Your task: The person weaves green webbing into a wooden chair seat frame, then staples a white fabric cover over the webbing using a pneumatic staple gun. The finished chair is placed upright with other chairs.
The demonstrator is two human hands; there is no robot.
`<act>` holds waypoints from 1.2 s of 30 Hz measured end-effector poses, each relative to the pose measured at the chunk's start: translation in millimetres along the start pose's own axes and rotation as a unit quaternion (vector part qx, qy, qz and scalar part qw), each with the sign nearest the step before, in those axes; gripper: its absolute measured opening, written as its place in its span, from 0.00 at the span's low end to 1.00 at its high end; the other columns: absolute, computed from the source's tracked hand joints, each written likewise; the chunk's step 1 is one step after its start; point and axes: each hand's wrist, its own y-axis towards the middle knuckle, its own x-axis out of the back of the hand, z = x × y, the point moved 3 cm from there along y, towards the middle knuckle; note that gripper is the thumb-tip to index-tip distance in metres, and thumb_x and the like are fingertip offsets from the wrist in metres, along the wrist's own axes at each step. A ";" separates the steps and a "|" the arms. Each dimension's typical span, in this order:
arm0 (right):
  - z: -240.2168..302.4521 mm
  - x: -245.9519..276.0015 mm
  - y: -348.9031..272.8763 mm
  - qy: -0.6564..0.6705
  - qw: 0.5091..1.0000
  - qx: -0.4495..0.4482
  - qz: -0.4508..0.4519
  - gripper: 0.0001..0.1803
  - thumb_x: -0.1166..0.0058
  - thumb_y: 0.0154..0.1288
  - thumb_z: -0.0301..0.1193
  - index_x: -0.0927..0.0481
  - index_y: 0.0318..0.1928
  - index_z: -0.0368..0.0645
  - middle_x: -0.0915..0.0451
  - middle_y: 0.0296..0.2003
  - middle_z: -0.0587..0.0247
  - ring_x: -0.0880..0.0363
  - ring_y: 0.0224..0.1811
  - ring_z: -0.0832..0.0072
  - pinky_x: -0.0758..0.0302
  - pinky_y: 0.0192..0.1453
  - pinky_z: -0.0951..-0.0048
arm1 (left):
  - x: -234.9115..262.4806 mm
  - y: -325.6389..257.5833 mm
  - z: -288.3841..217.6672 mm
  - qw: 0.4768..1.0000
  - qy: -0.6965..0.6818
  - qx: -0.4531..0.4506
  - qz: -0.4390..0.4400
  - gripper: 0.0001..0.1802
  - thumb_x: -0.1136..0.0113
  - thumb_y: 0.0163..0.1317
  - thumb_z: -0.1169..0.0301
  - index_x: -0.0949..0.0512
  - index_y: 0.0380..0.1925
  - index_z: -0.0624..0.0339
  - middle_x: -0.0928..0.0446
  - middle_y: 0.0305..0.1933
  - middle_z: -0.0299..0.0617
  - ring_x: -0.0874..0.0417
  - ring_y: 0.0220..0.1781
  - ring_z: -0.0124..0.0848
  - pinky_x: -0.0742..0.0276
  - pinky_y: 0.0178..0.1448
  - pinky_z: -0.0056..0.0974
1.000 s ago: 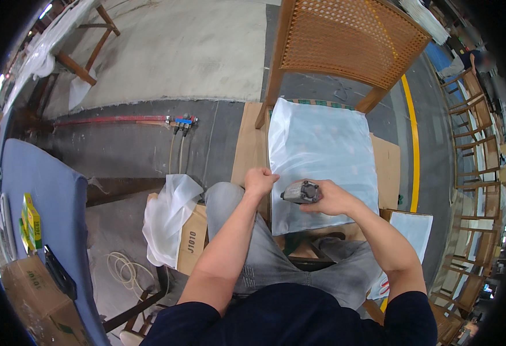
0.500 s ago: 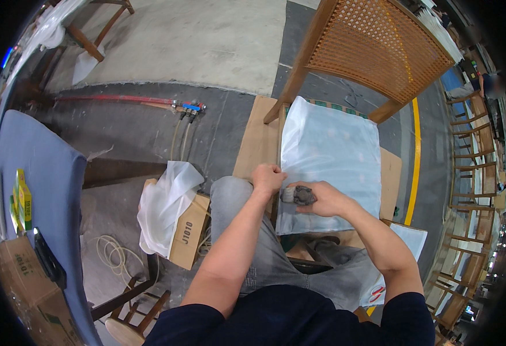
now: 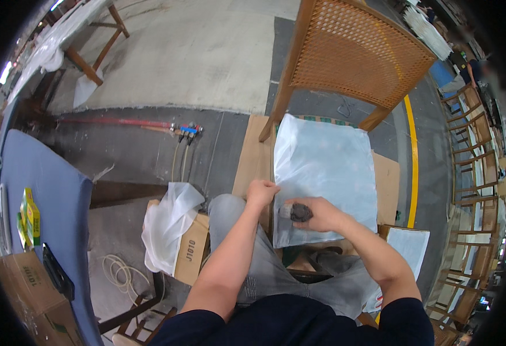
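Observation:
A wooden chair with a cane back (image 3: 360, 57) stands before me, its seat spread with thin white sheeting (image 3: 325, 158). My left hand (image 3: 261, 193) is closed in a pinch at the sheeting's left edge. Just right of it, low over the seat's near left part, my right hand (image 3: 316, 214) is wrapped round a dark grey hand tool (image 3: 301, 213) with a lighter ribbed end. Seen from above, the tool's exact kind and its underside are hidden. Whether it touches the sheeting I cannot tell.
Brown cardboard (image 3: 250, 153) lies under the chair. At left are a blue padded surface (image 3: 51, 173), a carton (image 3: 31, 288) and a box draped in white plastic (image 3: 172, 230). Thin hoses run from an air fitting (image 3: 188, 131). Wooden chairs (image 3: 472, 219) line the far right.
The view has shifted, so the chair and floor things sit lower. Both hands keep their places at the seat's left edge, the left pinching, the right holding the dark tool.

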 end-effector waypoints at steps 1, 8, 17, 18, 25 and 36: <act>-1.9 0.8 -9.2 -0.013 1.000 -0.009 -0.012 0.38 0.24 0.61 0.37 0.22 0.71 0.55 0.14 0.55 0.47 0.14 0.53 0.48 0.18 0.58 0.54 | -1.5 3.3 -11.2 1.000 -0.022 -0.001 -0.008 0.16 0.20 0.53 0.59 0.09 0.30 0.62 0.11 0.29 0.47 0.10 0.34 0.40 0.17 0.43 0.46; -0.2 14.5 -80.3 0.148 0.977 -0.093 -0.119 0.36 0.24 0.61 0.29 0.21 0.70 0.51 0.14 0.57 0.52 0.13 0.55 0.60 0.16 0.59 0.62 | 1.5 46.1 -114.2 0.993 0.070 -0.031 -0.088 0.16 0.20 0.57 0.62 0.12 0.30 0.66 0.12 0.33 0.45 0.12 0.37 0.34 0.19 0.44 0.44; -25.5 14.2 -146.6 0.233 0.940 -0.170 -0.183 0.36 0.23 0.60 0.26 0.20 0.70 0.51 0.16 0.61 0.53 0.15 0.59 0.61 0.19 0.66 0.63 | -7.8 92.4 -134.7 0.975 -0.200 -0.058 0.078 0.12 0.34 0.74 0.66 0.12 0.42 0.64 0.15 0.36 0.32 0.23 0.33 0.24 0.26 0.43 0.35; -24.0 13.5 -144.4 0.232 0.942 -0.163 -0.180 0.36 0.23 0.60 0.27 0.21 0.70 0.51 0.16 0.61 0.53 0.15 0.60 0.61 0.19 0.66 0.63 | 2.2 96.4 -126.0 0.982 -0.167 -0.074 0.054 0.12 0.34 0.74 0.64 0.12 0.43 0.64 0.15 0.35 0.31 0.24 0.33 0.24 0.26 0.43 0.36; -27.0 9.5 -139.9 0.195 0.953 -0.127 -0.193 0.36 0.22 0.60 0.30 0.20 0.69 0.50 0.15 0.59 0.53 0.15 0.61 0.59 0.20 0.67 0.63 | 15.3 74.2 -79.6 0.995 -0.054 -0.018 -0.080 0.21 0.24 0.64 0.51 0.14 0.33 0.60 0.20 0.28 0.32 0.26 0.28 0.27 0.27 0.36 0.39; -19.2 15.1 -138.8 0.193 0.954 -0.115 -0.197 0.36 0.22 0.59 0.28 0.20 0.69 0.48 0.14 0.58 0.56 0.16 0.60 0.66 0.20 0.65 0.66 | -2.4 37.3 -69.2 0.999 0.036 -0.035 -0.020 0.16 0.21 0.59 0.62 0.15 0.27 0.63 0.15 0.28 0.41 0.17 0.30 0.33 0.22 0.39 0.43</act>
